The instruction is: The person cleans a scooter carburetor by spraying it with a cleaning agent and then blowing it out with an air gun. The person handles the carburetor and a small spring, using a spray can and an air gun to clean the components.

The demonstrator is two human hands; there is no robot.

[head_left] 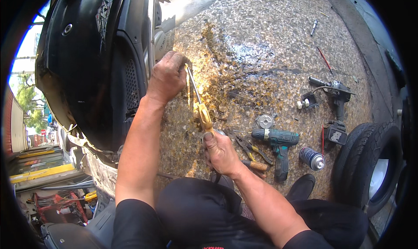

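My right hand [224, 153] is wrapped round a yellow-handled tool [204, 116] with a thin metal shaft, pointing up and left. At the shaft's tip, my left hand [167, 75] has its fingers closed. What they hold is hidden, though a narrow yellow strip [188, 90] hangs below them. Left of that hand stands a black scooter or motorcycle body [87, 53] with a mesh vent. Beside my right hand lie pliers [255, 152] with yellow and black handles and a teal cordless drill [278, 139]. A wooden handle [257, 165] lies below the pliers.
On the speckled floor [300, 44] are a metal disc [264, 121], a spray can [312, 158] and a dark cordless impact wrench [337, 99]. Black tyres [363, 162] stand at the right. A wet, oily patch [244, 53] spreads ahead. A red-handled tool [323, 57] lies farther off.
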